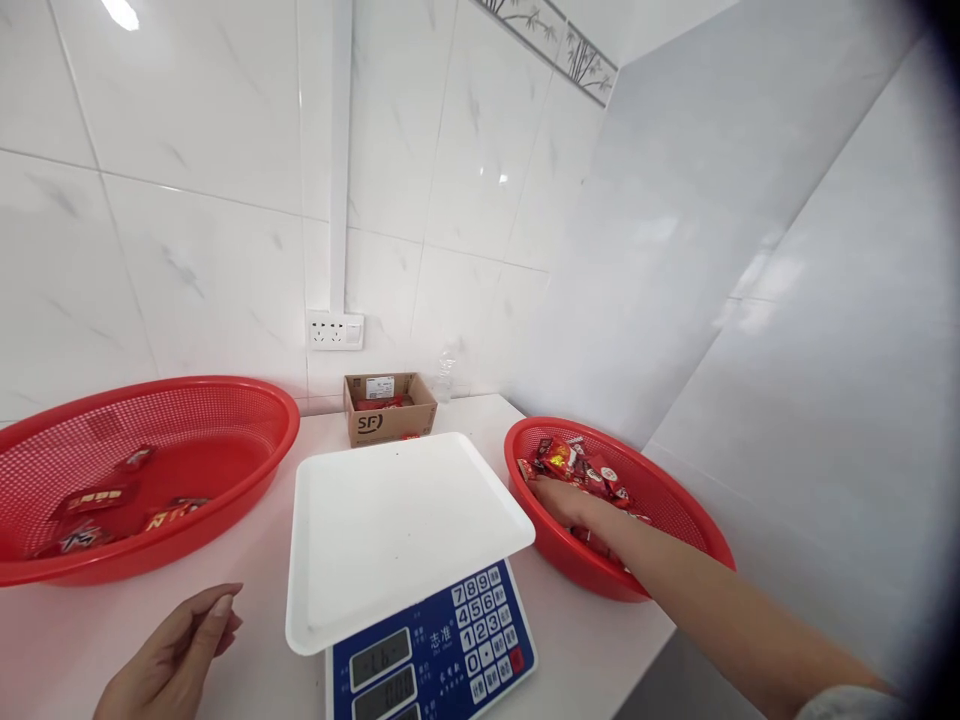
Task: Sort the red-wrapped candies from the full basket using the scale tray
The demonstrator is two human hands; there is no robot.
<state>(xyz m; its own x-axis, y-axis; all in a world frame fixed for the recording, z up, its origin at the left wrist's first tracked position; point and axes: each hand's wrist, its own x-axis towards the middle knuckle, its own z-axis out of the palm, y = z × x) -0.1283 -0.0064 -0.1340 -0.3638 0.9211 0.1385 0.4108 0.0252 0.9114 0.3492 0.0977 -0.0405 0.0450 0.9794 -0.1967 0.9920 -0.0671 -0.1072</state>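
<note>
My right hand (566,503) reaches into the red mesh basket (679,510) on the right, down among several red snack packets (581,463). Its fingers are buried in the packets, so their grip is hidden. My left hand (176,660) rests on the white counter at the lower left, fingers loosely curled and holding nothing. Between the hands stands a blue electronic scale (439,650) with a bare white weighing tray (397,530).
A larger red mesh basket (247,420) on the left holds a few red packets (97,510). A small cardboard box (388,407) sits at the back by the tiled wall, below a wall socket (334,330). A white wall rises close on the right.
</note>
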